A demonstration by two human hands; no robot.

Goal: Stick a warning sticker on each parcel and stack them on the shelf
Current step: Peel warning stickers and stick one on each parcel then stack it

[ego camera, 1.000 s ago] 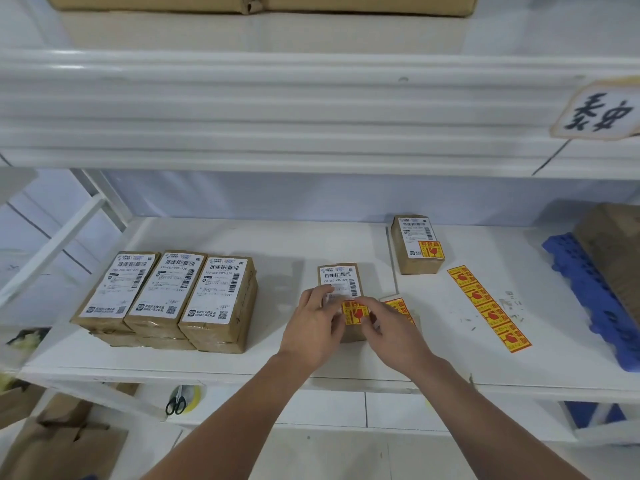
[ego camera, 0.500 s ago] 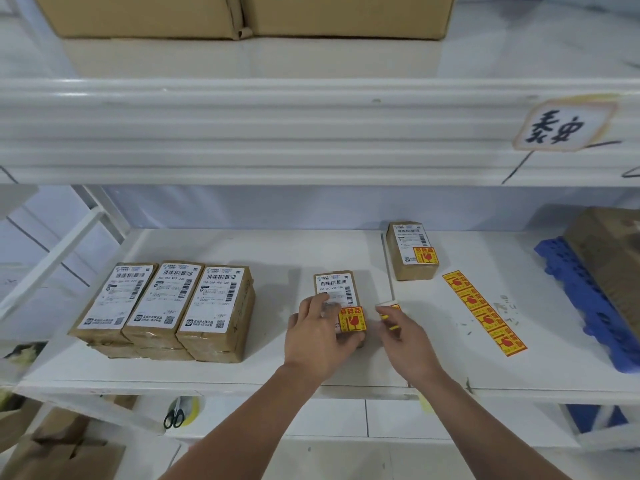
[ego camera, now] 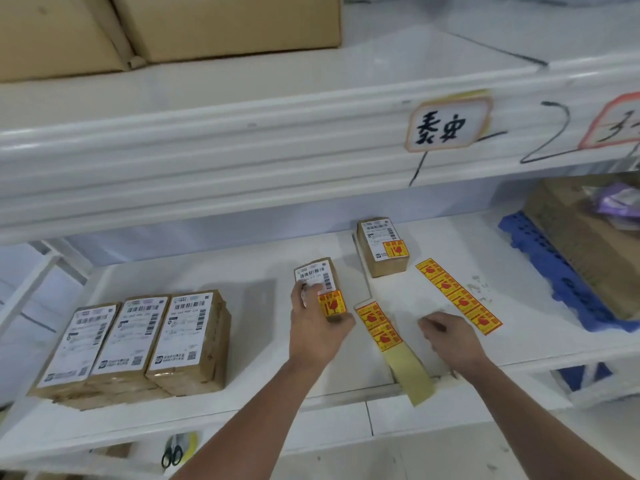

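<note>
Shelf (ego camera: 242,282): stack (ego camera: 138,341) of unstickered parcels at left. Left hand (ego camera: 318,327) palm down, fingers and thumb clasping parcel (ego camera: 313,273); warning sticker (ego camera: 331,304) on near end, long axis running away. Stickered parcel (ego camera: 382,245), likely stacking spot, lies beyond, rightward. Right hand (ego camera: 446,336) loosely curled, nothing seen in it, beside sticker strip (ego camera: 379,327).

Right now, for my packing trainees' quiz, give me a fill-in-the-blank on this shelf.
The left hand holds a parcel bearing ___ warning sticker. The stack at left shows ___ labelled parcels on top. The scissors lie ___ the shelf.
Missing: one; three; below.
</note>
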